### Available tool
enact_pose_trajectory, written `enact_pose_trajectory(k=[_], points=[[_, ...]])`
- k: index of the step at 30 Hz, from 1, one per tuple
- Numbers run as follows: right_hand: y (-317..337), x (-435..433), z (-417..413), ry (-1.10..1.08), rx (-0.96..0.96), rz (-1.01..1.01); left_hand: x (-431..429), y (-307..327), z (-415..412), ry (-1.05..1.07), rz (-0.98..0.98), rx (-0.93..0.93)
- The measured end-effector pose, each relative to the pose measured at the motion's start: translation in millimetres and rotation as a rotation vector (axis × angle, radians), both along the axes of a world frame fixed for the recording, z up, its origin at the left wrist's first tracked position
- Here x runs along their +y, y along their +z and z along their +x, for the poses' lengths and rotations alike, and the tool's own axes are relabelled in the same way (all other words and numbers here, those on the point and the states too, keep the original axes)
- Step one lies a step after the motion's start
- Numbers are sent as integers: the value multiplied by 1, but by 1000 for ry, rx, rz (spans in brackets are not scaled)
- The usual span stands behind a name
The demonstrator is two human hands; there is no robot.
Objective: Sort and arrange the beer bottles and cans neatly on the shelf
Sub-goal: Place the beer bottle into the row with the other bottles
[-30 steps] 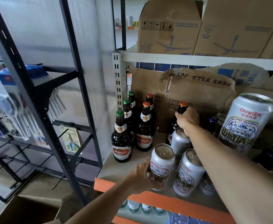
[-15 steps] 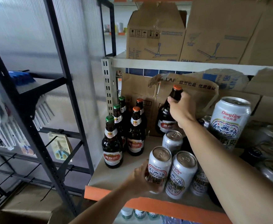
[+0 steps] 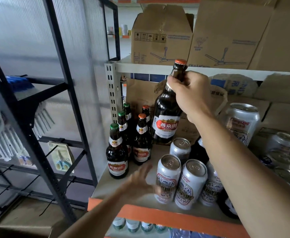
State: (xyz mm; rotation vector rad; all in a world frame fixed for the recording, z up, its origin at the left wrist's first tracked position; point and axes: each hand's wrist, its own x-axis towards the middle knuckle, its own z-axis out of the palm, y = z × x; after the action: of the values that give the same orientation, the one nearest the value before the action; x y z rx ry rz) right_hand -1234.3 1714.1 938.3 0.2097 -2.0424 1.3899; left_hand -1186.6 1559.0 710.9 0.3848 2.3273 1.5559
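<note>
My right hand (image 3: 190, 93) grips the neck of a brown beer bottle (image 3: 165, 115) with an orange cap and holds it in the air above the shelf (image 3: 106, 186). Several brown bottles (image 3: 117, 152) with green and orange caps stand in two rows at the shelf's left. White and red beer cans (image 3: 168, 177) stand grouped near the front edge. My left hand (image 3: 139, 182) is blurred, fingers spread, just left of the front can and holding nothing.
A large white can (image 3: 242, 122) stands at the right, with more cans (image 3: 281, 145) behind it. Cardboard boxes (image 3: 161, 35) fill the shelf above and the back. A black rack (image 3: 58, 93) with hanging goods stands at the left. An orange beam (image 3: 175, 219) edges the shelf front.
My right hand has lifted the orange-capped bottle up from among the cans and toward me. My left hand has let go of the front can and pulled away to the left.
</note>
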Motion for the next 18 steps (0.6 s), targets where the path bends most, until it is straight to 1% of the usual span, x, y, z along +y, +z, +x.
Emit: enact_pose_trajectory(k=[2, 5, 7, 10, 12, 14, 16, 18], points=[[3, -2, 2, 31, 7, -39, -13, 24, -1, 32, 240, -23], [4, -5, 4, 81, -9, -71, -22, 62, -5, 52, 373, 49], [4, -7, 6, 120, -29, -88, -19, 81, -7, 47, 394, 122], [5, -8, 9, 146, -58, -117, -13, 92, -4, 74, 374, 196], [4, -8, 10, 173, -97, -186, -12, 92, -1, 102, 367, 198], [2, -8, 12, 193, -139, -234, -13, 91, 3, 85, 330, 193], [0, -8, 13, 194, -185, -243, -15, 92, 8, 51, 300, 185], [-2, -6, 14, 205, -228, -247, -17, 89, 13, 30, 315, 170]])
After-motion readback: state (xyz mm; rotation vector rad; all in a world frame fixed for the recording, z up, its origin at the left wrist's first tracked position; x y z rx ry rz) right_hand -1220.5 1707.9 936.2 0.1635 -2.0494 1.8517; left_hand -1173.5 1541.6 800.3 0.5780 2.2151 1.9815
